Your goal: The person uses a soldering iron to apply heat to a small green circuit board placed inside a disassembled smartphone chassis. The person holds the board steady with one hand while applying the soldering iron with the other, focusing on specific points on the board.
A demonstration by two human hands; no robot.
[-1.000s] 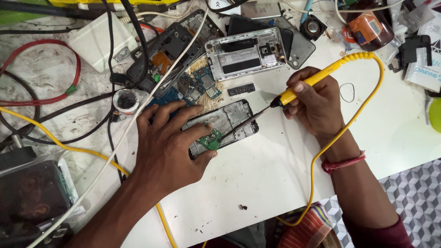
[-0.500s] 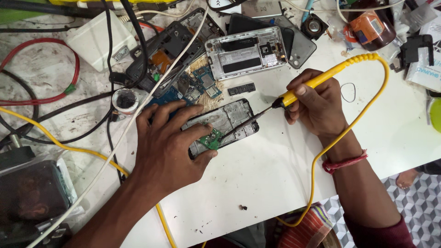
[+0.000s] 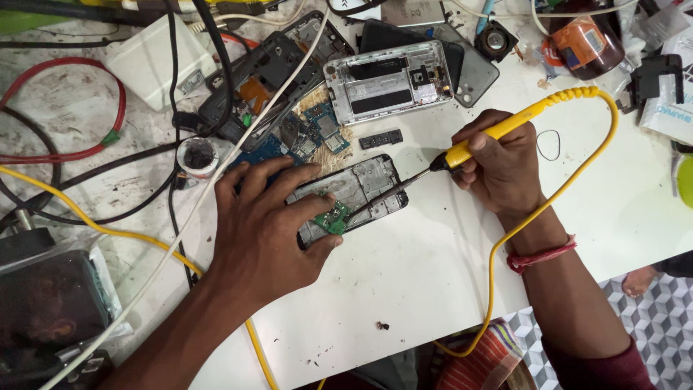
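My left hand [image 3: 267, 224] presses down on an opened black phone frame [image 3: 361, 189] lying on the white table [image 3: 404, 289], fingers spread over its left end, thumb near a small green circuit board [image 3: 335, 217] inside it. My right hand [image 3: 502, 162] grips a yellow soldering iron [image 3: 498, 131] like a pen. Its dark tip [image 3: 375, 198] reaches left and touches the frame near the green board. The iron's yellow cord [image 3: 548, 209] loops around my right wrist.
A silver phone chassis [image 3: 390, 79], a black phone housing [image 3: 267, 72], loose circuit boards [image 3: 317, 133] and a small round tin [image 3: 196, 155] lie behind. Red, black, white and yellow cables [image 3: 86, 152] cross the left side. The table's front edge runs bottom right.
Nothing has visibly moved; both hands hold the same positions, with the iron's tip still at the green board.
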